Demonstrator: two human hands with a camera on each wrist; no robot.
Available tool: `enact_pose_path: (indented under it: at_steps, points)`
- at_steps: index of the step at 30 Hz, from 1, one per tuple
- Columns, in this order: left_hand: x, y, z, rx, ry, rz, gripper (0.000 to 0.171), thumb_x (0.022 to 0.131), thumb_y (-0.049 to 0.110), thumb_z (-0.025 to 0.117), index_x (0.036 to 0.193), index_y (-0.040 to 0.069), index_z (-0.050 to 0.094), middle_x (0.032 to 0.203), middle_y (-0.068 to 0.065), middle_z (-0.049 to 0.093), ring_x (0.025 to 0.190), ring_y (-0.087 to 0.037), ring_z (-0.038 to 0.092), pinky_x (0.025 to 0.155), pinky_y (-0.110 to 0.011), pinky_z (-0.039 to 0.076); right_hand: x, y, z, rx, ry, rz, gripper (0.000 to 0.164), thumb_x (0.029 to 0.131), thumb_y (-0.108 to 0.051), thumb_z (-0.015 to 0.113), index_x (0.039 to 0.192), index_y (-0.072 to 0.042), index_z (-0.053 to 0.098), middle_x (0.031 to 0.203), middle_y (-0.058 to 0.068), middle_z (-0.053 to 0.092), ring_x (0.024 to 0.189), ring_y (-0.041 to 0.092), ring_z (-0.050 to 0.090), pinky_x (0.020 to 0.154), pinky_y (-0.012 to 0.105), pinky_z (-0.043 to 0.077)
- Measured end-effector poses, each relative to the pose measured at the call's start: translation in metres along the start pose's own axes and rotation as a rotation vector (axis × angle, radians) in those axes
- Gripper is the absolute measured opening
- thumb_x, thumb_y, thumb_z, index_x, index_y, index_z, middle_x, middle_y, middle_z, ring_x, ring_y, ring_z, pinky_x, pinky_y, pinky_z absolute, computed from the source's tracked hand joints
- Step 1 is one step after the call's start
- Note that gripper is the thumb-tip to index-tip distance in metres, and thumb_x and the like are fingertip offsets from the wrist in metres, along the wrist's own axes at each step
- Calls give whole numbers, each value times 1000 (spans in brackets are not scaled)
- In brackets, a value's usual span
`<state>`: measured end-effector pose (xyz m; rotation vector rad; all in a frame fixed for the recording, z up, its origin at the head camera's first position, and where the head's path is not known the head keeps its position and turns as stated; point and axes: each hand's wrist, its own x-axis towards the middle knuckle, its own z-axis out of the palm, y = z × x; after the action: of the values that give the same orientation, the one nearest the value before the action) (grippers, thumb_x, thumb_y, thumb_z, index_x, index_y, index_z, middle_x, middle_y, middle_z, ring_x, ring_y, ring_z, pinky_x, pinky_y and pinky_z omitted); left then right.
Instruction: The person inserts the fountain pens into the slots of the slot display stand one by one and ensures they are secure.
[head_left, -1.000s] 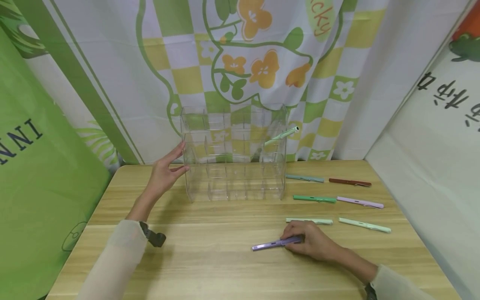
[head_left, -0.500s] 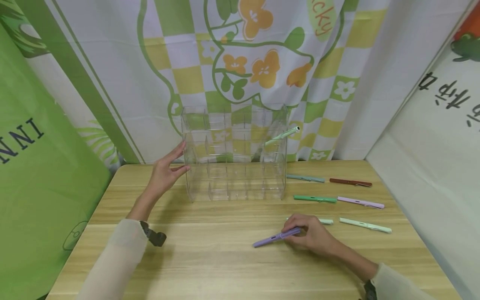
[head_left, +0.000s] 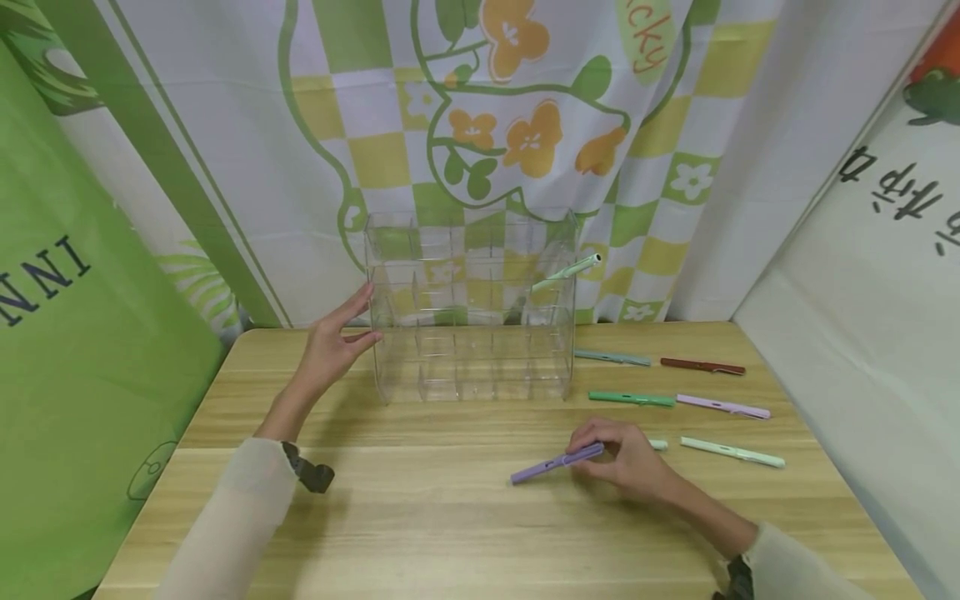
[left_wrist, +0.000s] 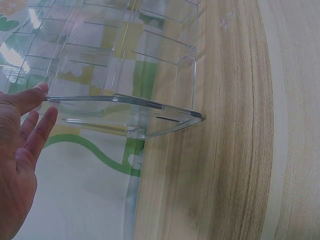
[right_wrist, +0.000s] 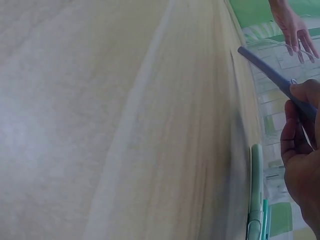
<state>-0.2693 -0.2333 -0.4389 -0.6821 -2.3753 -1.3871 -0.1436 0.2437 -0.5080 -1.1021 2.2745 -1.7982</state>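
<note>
A purple pen [head_left: 557,463] is pinched between the thumb and fingers of my right hand [head_left: 626,458]. It slants above the tabletop, its free end pointing left. My left hand [head_left: 330,343] holds the left side of a clear acrylic rack [head_left: 472,392] that stands upright at the back. In the left wrist view, the thumb and fingers lie on either side of the side panel's edge [left_wrist: 115,98]. One pale green pen [head_left: 567,272] leans out of the rack's upper right compartment. Behind my right hand, another pale green pen [head_left: 658,445] is mostly hidden.
To the right of the rack lie a blue-grey pen [head_left: 613,357], a brown pen [head_left: 702,366], a green pen [head_left: 632,399], a pink pen [head_left: 723,407] and a pale green pen [head_left: 732,452]. A patterned curtain [head_left: 525,142] hangs right behind the rack.
My right hand has raised the purple pen off the tabletop and moved slightly away from me, now covering more of the pale green pen. My left hand keeps its hold on the rack.
</note>
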Motion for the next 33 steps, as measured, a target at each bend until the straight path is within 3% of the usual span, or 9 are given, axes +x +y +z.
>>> enact_pose_path:
  at_steps: [14,21,26,33]
  points:
    - [1,3,0,13,-1,-7,78,90,-9,79,159,5,46,167,-12,41,141,-43,54,95,-40,63,9,-8,-12,23,80,-13,26,83,22,76,104,7,76,104,22,71,105,13,68,93,21,64]
    - [1,0,0,9,-3,-5,78,90,-9,79,159,4,46,167,-11,41,141,-44,53,96,-42,63,12,-14,-18,11,144,89,22,86,17,77,105,5,77,108,23,70,108,14,68,104,21,59]
    - [1,1,0,0,-9,-14,78,90,-9,79,160,4,45,167,-12,40,142,-46,52,96,-48,63,16,-16,-21,34,172,68,20,87,19,75,105,10,75,107,24,70,105,14,68,95,21,63]
    - [1,1,0,13,-6,-22,78,90,-7,79,160,6,46,168,-11,39,142,-43,53,95,-45,63,23,-20,-28,52,226,27,20,87,22,73,105,13,73,108,23,69,101,18,69,88,21,64]
